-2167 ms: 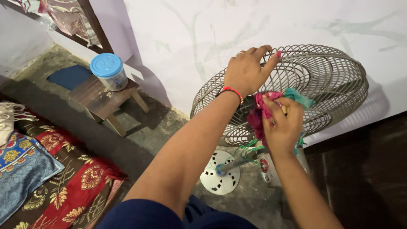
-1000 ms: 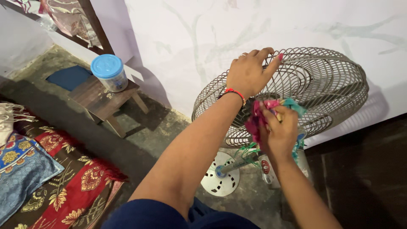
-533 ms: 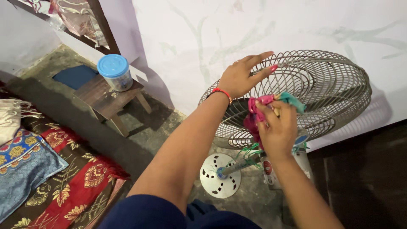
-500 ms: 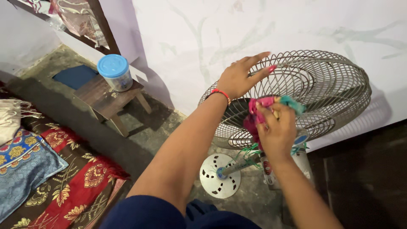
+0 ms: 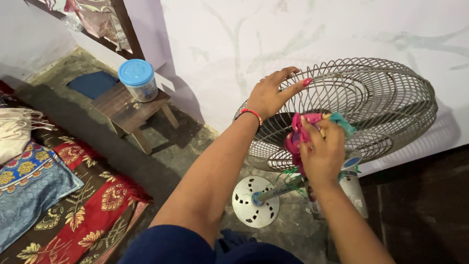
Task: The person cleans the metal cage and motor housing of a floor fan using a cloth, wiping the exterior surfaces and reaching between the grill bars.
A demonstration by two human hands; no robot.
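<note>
left hand (image 5: 270,94) resting open on wire fan guard (image 5: 386,105) rim, steadying it. right hand (image 5: 322,151) clamping soft pink-teal cloth (image 5: 296,138) against grille front. guard probably light, springy; rim being best hold.

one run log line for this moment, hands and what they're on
left hand: flat on fan cage rim | right hand: presses pink and teal cloth on cage | fan base: on floor
</note>
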